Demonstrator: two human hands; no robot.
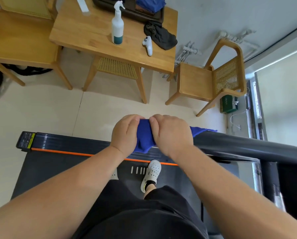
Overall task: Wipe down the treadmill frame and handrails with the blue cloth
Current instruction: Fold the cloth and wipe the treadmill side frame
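Both hands, left hand (125,133) and right hand (171,133), grip the bunched blue cloth (145,135) above the treadmill's front, one corner trailing onto the handrail (239,142), so wiping seems barely started.

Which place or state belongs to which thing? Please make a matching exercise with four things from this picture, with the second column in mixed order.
Things:
1. blue cloth
2. spray bottle
3. white controller
4. white shoe

Places or states:
A. on the treadmill belt
B. lying on the wooden table, beside the dark cloth
C. gripped by the left hand and the right hand
D. standing upright on the same table

Pairs: 1-C, 2-D, 3-B, 4-A
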